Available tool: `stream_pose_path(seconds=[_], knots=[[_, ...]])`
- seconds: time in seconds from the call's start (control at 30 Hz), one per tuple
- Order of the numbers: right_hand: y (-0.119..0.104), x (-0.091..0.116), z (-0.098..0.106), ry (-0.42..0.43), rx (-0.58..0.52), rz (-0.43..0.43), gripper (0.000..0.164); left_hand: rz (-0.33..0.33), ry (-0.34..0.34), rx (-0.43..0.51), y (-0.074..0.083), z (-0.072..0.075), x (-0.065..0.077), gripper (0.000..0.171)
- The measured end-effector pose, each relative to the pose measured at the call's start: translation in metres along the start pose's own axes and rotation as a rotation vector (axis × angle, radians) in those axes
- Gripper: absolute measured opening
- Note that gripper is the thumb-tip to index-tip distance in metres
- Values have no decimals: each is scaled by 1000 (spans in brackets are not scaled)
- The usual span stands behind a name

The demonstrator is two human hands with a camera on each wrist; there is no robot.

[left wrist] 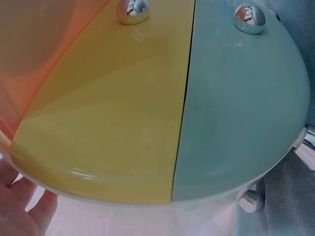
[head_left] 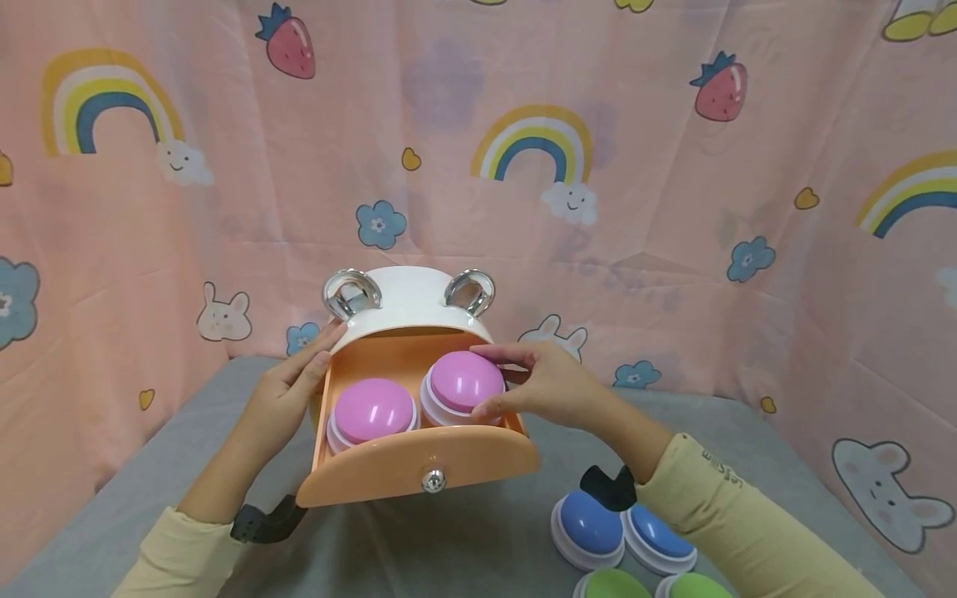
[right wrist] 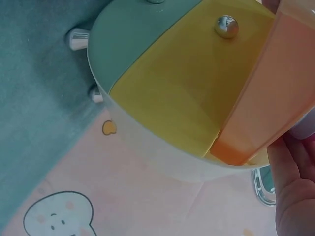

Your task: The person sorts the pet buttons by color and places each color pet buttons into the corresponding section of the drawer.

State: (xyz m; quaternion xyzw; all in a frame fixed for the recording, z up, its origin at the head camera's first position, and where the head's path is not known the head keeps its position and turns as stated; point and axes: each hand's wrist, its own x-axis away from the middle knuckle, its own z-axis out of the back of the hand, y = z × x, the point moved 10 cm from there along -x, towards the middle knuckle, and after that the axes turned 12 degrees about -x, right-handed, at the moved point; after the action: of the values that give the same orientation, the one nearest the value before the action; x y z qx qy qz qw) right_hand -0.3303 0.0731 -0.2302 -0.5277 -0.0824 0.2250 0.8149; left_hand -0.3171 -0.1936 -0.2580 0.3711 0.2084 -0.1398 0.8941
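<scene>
A white rounded cabinet (head_left: 411, 301) has two silver ring ears on top. Its orange drawer (head_left: 419, 463) is pulled out, showing a silver knob on its front. Two pink push buttons (head_left: 375, 409) with domed tops and white bases are in this drawer. My right hand (head_left: 553, 384) holds the right-hand pink push button (head_left: 469, 382), thumb in front and fingers at the back. My left hand (head_left: 282, 399) rests against the cabinet's left side, fingers extended along it. Below the orange drawer, a yellow drawer (left wrist: 118, 108) and a green drawer (left wrist: 246, 103) are closed in the left wrist view.
Blue push buttons (head_left: 591, 523) and green push buttons (head_left: 616, 584) lie on the grey cloth (head_left: 359, 556) at the lower right, near my right forearm. A pink patterned curtain (head_left: 643, 216) hangs behind the cabinet. Short silver legs (right wrist: 78, 39) stick out from the cabinet's bottom.
</scene>
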Motion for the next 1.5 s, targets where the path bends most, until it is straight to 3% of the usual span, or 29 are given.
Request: stream_pose_path(seconds=[0.67,1.23,1.37,1.5], knots=[[-3,-3,-8,-63,194,33,67,4,-1,0,1,0,0,45],[-8,1,-12,-84,208,76,64,7,-4,-8,1,0,0,45],[-11,6,-7,-25,146,114,62,8,-5,-7,0,0,0,45],[-20,19,9,120,6,154,49,8,-2,-8,0,0,0,45]])
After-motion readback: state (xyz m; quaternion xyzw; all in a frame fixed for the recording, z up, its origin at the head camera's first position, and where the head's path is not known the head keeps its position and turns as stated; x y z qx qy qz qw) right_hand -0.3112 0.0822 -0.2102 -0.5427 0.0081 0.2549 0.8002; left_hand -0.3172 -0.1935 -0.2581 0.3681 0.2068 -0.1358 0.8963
